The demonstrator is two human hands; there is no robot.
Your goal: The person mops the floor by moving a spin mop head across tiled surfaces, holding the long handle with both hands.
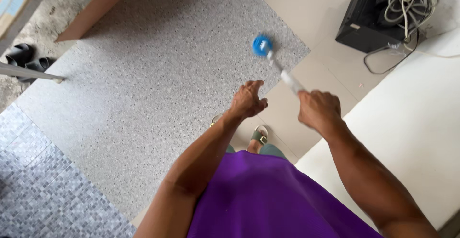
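My right hand grips the near end of a thin white handle that slopes down and away to a round blue head over the speckled grey floor mat. A short way left of the handle, my left hand is held up with its fingers loosely curled and holds nothing. Below the hands I see my purple shirt and my feet in green sandals.
A black box with coiled pale cables on top stands at the upper right. A white surface runs along the right. A pair of black sandals lies at the far left by a metal leg. Small grey mosaic tiles cover the lower left.
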